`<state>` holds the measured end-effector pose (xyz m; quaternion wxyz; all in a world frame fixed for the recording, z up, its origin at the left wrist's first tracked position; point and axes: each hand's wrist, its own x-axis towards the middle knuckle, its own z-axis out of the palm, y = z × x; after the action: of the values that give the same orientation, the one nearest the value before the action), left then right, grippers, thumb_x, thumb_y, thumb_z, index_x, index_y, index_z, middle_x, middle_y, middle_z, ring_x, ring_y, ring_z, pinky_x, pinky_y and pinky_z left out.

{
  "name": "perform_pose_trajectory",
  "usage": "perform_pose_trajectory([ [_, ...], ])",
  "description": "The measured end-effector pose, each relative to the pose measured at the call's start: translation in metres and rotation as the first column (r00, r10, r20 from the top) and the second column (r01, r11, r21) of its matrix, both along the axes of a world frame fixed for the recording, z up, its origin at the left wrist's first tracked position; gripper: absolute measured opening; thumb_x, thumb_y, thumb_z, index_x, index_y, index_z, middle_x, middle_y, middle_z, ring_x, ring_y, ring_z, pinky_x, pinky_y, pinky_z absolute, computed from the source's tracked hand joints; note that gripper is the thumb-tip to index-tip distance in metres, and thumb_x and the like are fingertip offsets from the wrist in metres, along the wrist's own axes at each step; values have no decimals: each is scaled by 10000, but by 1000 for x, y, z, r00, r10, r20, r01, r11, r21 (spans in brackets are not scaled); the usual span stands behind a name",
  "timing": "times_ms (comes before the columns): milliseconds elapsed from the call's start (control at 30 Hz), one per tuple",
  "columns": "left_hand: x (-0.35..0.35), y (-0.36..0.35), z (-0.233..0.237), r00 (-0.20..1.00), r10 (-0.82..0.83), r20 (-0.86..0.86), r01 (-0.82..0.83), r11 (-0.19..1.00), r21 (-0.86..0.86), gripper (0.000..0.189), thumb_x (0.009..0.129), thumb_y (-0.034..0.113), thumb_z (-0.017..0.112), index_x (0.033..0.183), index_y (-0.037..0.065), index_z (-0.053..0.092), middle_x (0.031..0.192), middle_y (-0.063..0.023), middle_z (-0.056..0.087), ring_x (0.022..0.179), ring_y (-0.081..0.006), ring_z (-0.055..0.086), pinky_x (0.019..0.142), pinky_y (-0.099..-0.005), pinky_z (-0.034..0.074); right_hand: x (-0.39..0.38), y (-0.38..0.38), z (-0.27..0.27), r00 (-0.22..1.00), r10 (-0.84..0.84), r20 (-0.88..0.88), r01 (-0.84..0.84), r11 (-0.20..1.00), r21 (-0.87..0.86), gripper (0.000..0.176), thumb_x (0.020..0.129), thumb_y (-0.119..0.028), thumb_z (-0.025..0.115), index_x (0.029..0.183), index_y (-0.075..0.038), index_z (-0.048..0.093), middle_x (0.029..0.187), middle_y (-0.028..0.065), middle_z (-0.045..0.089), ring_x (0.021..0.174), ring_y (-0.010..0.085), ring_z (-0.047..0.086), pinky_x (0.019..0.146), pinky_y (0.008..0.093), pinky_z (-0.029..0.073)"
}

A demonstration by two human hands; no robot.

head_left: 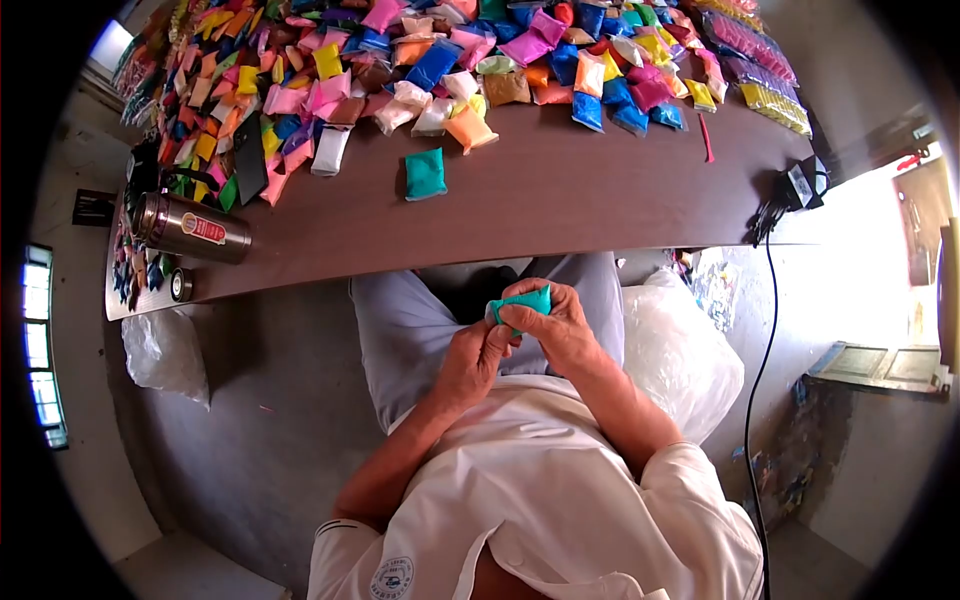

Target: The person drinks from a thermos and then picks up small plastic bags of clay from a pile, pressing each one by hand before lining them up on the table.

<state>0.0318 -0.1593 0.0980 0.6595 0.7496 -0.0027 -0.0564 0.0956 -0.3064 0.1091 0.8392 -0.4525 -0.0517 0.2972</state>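
A small teal packet is held between both hands over the lap, just in front of the table edge. My right hand wraps round it, with the thumb pressed on its face. The fingers of my left hand are pinched together at the packet's lower left end. Another teal packet lies flat by itself on the brown table, forward and left of the hands.
Many colourful packets are heaped across the table's far side. A steel flask lies at the left; its round cap is nearby. A black adapter with cable sits right. Plastic bags stand below the table.
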Motion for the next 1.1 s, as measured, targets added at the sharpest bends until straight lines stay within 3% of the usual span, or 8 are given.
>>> perform_pose_trajectory([
  [267,-6,2,-7,998,58,-25,-58,998,-2,412,1004,338,452,877,-28,594,736,-70,638,638,-141,551,600,-286,464,-7,-6,-2,994,-108,-4,108,994,-8,262,925,-214,628,1001,34,593,854,90,648,702,153,615,586,299,510],
  [333,-6,0,-4,996,-4,-94,6,1000,28,455,1010,365,425,904,-42,599,777,-60,625,693,-124,547,640,-280,464,-8,-11,-5,994,-102,43,105,992,-72,230,914,-188,642,1025,12,621,911,67,647,831,137,609,710,290,517],
  [500,-2,0,3,997,-11,-80,9,1000,-28,475,1007,391,422,901,-35,603,776,-61,624,696,-124,548,648,-276,463,-6,-6,11,990,-135,31,135,991,-6,246,910,-191,646,1022,26,621,901,80,650,811,150,611,694,305,520],
  [600,-3,-2,0,996,30,-80,-36,997,-67,467,1005,390,429,890,-28,604,756,-57,617,683,-122,544,632,-281,453,-12,-3,16,969,-180,-167,194,978,71,236,918,-181,632,997,40,602,832,88,644,679,155,603,595,305,511],
  [833,-8,4,-15,976,-106,-191,102,994,-30,419,950,406,541,966,-7,611,798,-58,632,709,-127,556,642,-293,455,-11,-18,2,995,-86,56,88,995,-44,180,883,-143,661,945,20,617,784,48,631,695,119,582,612,291,491],
  [933,-5,1,-1,984,-162,-69,163,986,17,402,926,390,581,1009,-3,602,809,-77,622,722,-133,552,645,-297,453,-3,-29,-1,993,32,117,-4,973,-231,145,852,-126,672,900,7,640,757,21,619,702,77,554,609,256,455],
  [1033,-7,-4,0,972,-211,101,202,975,97,388,924,359,587,1039,-11,592,830,-110,630,739,-159,568,655,-316,460,7,-40,-3,905,405,128,-301,824,-479,192,847,-143,692,935,19,642,812,16,635,725,65,549,635,247,452],
  [1100,-7,-3,-3,983,-181,16,180,982,57,389,928,360,582,1042,-12,592,846,-125,639,748,-176,577,669,-326,466,3,-33,3,951,294,95,-247,909,-336,208,862,-157,689,956,20,630,832,26,640,721,74,561,644,251,466],
])
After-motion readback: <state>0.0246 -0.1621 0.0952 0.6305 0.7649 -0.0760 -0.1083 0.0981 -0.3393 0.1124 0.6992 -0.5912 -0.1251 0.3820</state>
